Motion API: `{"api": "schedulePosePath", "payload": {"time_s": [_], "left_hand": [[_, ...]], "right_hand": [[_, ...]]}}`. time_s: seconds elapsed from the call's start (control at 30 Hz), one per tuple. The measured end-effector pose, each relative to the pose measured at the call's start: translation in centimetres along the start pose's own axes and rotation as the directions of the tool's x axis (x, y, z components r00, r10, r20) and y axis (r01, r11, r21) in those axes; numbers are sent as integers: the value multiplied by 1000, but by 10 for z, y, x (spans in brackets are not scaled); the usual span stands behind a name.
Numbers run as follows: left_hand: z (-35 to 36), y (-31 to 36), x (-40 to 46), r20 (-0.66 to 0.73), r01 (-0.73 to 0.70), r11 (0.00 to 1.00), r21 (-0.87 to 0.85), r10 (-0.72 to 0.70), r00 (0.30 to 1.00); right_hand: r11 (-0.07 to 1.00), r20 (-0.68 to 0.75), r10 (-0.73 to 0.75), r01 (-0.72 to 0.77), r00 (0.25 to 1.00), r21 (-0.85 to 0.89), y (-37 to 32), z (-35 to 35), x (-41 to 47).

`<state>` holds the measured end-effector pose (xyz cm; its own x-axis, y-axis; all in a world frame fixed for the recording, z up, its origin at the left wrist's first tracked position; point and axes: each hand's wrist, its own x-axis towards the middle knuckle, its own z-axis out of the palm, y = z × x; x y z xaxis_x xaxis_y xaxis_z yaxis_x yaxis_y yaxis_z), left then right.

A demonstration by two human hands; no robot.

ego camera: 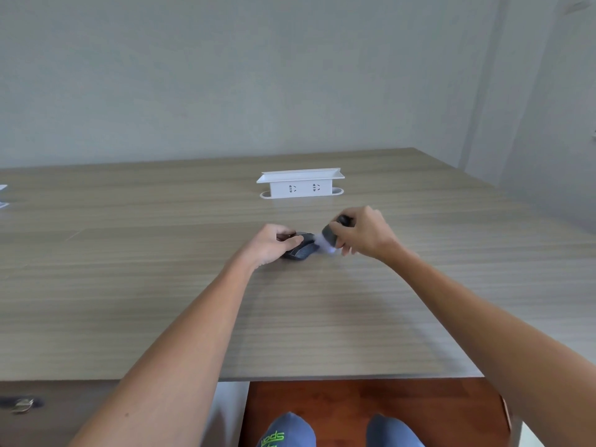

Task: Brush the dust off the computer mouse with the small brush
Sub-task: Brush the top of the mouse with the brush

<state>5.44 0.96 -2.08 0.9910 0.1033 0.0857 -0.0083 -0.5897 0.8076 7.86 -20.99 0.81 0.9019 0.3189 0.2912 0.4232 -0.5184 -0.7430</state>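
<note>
near the middle of the tabletop (pixel 322 317) sits the computer mouse (pixel 301 250), dark and low, resting flat on the wood grain. we pin it with our left hand (pixel 274 245), fingers (pixel 292 241) curled closed over its left and rear side, likely so it cannot slide while being swept. that hold leaves the mouse's right flank bare, and there the small brush (pixel 332 238) meets it: pale bristles, blurred, lie against or just beside the mouse's right edge. our right hand (pixel 364 233) grips the brush's dark handle with closed fingers, the knob of the handle poking up past the thumb, bristles angled down and leftward toward the mouse. we judge the brushing is under way, with dust pushed off toward the open wood. farther back, well apart from both hands, stands a white socket box (pixel 301 185) facing us. below the near edge our knees show in grey fabric.
</note>
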Motion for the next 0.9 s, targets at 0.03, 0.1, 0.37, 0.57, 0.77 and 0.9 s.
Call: {"api": "schedulePosePath", "payload": {"time_s": [0.03,0.1,0.37,0.57,0.77,0.9], "left_hand": [[0,0,1,0,-4,1000,4,4,1000],[0,0,1,7,-18,1000,6,18,1000],[1,-5,5,4,-28,999,16,28,1000],[4,-3,2,-31,-19,1000,-4,19,999],[4,-10,7,-15,-38,999,11,39,999],[6,-7,6,-30,-18,1000,0,18,999]], "right_hand": [[1000,69,-30,29,997,13,-2,3,-3],[999,141,-51,48,989,25,-3,9,-5],[996,146,-70,60,987,70,-2,9,-8],[1000,-41,-17,18,999,18,6,8,-5],[999,60,-38,35,998,36,0,14,-8],[999,-29,-13,14,1000,32,1,10,-7]]}}
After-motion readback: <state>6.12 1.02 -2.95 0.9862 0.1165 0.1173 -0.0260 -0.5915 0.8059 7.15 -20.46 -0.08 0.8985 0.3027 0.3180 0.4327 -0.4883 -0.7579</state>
